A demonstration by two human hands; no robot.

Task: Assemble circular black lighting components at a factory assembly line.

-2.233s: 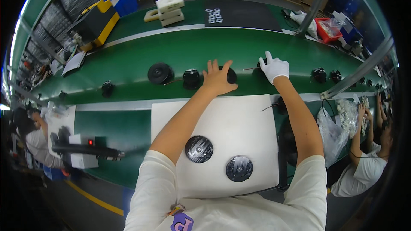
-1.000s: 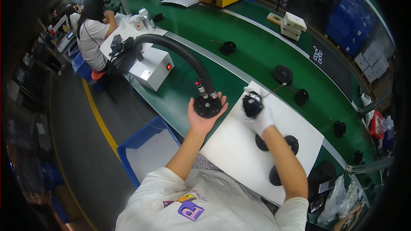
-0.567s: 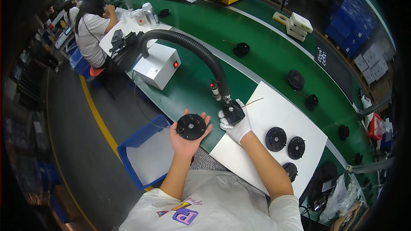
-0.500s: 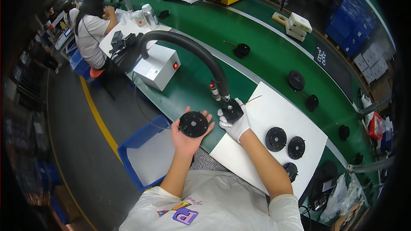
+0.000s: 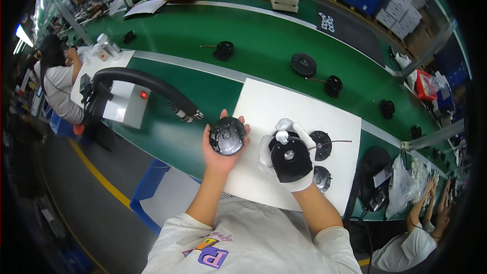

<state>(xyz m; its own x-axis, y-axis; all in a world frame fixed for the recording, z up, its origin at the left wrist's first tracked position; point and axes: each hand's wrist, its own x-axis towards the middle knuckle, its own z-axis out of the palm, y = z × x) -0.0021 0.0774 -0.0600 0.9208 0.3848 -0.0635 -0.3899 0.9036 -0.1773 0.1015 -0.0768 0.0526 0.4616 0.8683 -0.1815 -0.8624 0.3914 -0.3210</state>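
Observation:
My bare left hand (image 5: 218, 163) is palm up, its fingers curled round the edge of a round black plastic disc (image 5: 227, 137) with a shiny middle. In a white glove, my right hand (image 5: 300, 183) grips a black round motor-like part (image 5: 291, 162) with a bright metal centre and a thin wire (image 5: 337, 142) sticking out to the right. The gloved fingers wrap its far and left sides. This hand is over the white board (image 5: 264, 99). Close by on the board lie two similar black discs, one farther (image 5: 321, 146) and one nearer (image 5: 321, 178), the latter partly hidden by the glove.
Left of my hands, a black flexible hose (image 5: 152, 83) with a metal tip arches from a white box (image 5: 127, 104). Several black parts sit on the green belt (image 5: 264, 33) beyond the board. A blue bin (image 5: 144, 187) stands near left. Other people sit at both sides.
The view has swung right. My right hand has carried the motor-like part away from the hose tip, rightward over the board. My left hand still holds its disc, now showing a shinier middle.

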